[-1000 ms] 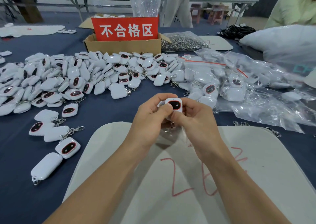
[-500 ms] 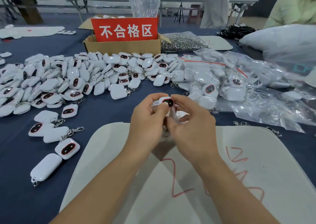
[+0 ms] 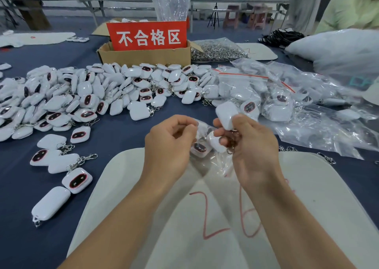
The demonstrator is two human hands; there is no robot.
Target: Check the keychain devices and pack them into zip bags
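Left hand [image 3: 168,145] pinches bag [image 3: 215,166] rim. Right hand [image 3: 252,145] grips white device [image 3: 225,115], plain side up, just above bag mouth. Bagged devices [image 3: 200,148] visible inside. Hands over white mat [image 3: 307,186] on blue surface [image 3: 20,186]. Pile [image 3: 102,92] left; filled bags [image 3: 276,100] right; box [image 3: 143,56] behind.

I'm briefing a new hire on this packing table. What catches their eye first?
The red sign with white characters on the cardboard box at the back stands out, behind a big heap of white keychain devices on the blue table. At centre, the left hand pinches a clear zip bag while the right hand holds a white device just above it.
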